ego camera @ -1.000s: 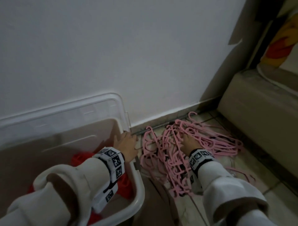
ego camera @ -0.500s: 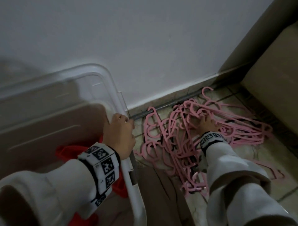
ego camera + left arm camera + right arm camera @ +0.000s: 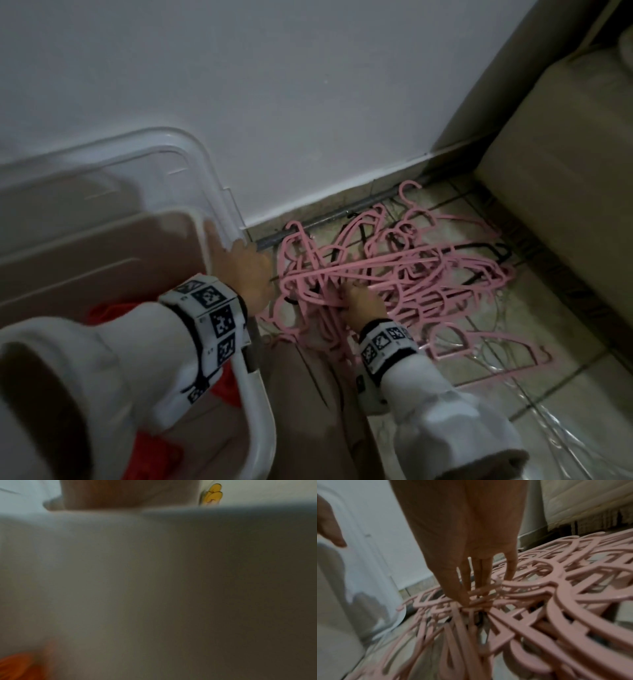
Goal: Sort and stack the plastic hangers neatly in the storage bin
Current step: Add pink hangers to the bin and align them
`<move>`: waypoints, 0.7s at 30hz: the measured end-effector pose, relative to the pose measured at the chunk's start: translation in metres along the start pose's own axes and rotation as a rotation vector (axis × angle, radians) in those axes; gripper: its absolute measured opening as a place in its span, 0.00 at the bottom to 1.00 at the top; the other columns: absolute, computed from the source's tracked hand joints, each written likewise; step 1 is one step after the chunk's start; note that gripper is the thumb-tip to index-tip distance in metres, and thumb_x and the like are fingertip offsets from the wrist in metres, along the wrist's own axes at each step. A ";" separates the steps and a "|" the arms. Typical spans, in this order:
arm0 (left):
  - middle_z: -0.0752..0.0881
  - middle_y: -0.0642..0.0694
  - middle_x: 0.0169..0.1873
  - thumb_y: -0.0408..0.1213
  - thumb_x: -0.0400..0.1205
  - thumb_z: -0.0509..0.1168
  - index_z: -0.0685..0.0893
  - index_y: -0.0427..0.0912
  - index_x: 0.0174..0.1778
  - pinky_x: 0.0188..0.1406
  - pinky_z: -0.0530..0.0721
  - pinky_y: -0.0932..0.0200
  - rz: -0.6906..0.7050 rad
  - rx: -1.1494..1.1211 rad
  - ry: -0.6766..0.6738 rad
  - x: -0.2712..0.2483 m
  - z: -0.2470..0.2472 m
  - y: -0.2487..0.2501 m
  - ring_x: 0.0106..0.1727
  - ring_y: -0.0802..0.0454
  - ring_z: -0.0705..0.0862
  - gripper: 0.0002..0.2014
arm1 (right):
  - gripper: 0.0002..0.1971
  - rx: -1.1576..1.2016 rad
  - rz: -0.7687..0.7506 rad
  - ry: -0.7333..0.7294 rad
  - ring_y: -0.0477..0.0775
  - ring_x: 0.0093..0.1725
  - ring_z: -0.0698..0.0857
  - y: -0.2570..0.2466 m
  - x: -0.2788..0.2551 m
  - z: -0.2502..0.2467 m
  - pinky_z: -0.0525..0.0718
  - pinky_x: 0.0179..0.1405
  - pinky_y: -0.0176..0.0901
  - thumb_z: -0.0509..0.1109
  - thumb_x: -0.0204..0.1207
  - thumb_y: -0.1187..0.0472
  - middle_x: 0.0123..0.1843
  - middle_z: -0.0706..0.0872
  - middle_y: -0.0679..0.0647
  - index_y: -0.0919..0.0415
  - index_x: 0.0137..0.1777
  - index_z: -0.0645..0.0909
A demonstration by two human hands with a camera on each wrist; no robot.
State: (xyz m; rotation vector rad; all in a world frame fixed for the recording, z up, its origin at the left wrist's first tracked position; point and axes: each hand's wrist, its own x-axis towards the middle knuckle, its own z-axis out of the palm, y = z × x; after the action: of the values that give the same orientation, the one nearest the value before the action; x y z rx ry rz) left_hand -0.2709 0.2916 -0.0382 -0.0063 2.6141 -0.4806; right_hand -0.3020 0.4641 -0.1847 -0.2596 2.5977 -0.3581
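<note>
A tangled pile of pink plastic hangers lies on the tiled floor by the wall. My right hand reaches into its near left part. In the right wrist view its fingers are straight and their tips press among the pink hangers. The translucent white storage bin stands at the left with red hangers inside. My left hand is at the bin's far right corner with fingers relaxed; I cannot tell if it touches. The left wrist view is blurred, filled by the bin wall.
The bin's clear lid leans against the white wall behind the bin. A beige couch borders the floor on the right. A black hanger lies in the pile, and clear hangers lie at the lower right.
My left hand gripped the bin's rim before; now its fingers lie looser at the corner. My right hand has shifted from the pile's middle toward its near left side.
</note>
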 end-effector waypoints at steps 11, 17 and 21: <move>0.75 0.43 0.69 0.45 0.87 0.51 0.68 0.42 0.73 0.65 0.74 0.53 0.433 0.281 -0.201 0.028 -0.043 0.032 0.68 0.44 0.76 0.19 | 0.37 0.420 0.653 0.311 0.66 0.76 0.62 0.127 -0.013 -0.025 0.68 0.71 0.64 0.73 0.71 0.49 0.77 0.61 0.64 0.62 0.75 0.60; 0.77 0.42 0.45 0.38 0.85 0.54 0.73 0.42 0.56 0.40 0.72 0.59 0.469 0.119 -0.329 0.077 -0.045 0.075 0.37 0.51 0.71 0.07 | 0.57 0.634 0.950 0.258 0.66 0.82 0.47 0.145 -0.018 0.007 0.55 0.77 0.70 0.72 0.63 0.33 0.83 0.48 0.65 0.58 0.82 0.45; 0.78 0.37 0.66 0.37 0.84 0.58 0.63 0.37 0.77 0.44 0.77 0.57 0.414 -0.102 -0.238 0.110 -0.030 0.121 0.45 0.46 0.77 0.24 | 0.63 1.003 1.093 0.352 0.71 0.78 0.59 0.148 -0.029 0.021 0.64 0.77 0.58 0.72 0.56 0.28 0.80 0.55 0.65 0.63 0.82 0.47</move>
State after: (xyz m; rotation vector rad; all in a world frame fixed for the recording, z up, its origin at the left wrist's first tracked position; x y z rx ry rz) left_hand -0.3728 0.4049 -0.1044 0.4110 2.3172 -0.1861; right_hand -0.2838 0.6074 -0.2333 1.5577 2.0761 -1.2153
